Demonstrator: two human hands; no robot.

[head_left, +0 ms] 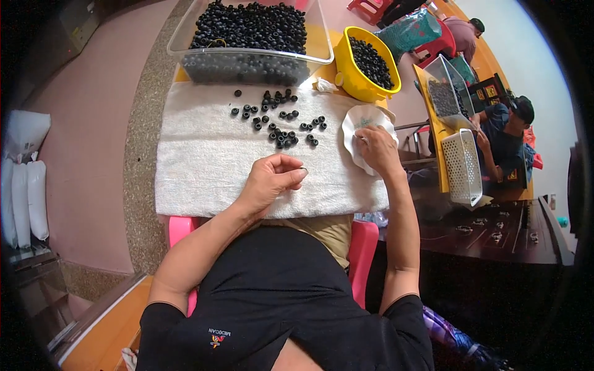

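Pinching a tiny, dark, indistinct piece (304, 169), likely light and best held edgewise, in the left hand (272, 180) at centre, with right hand (379, 148) bunched, hold hidden, over a white scalloped dish (353, 119) at two o'clock.

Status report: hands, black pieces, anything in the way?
Left hand pinching small dark item. Right hand at white dish. Black pieces scattered on towel. No obstruction visible.

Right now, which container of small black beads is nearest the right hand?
The yellow plastic tub; the left clear plastic box and background clear plastic box are farther.
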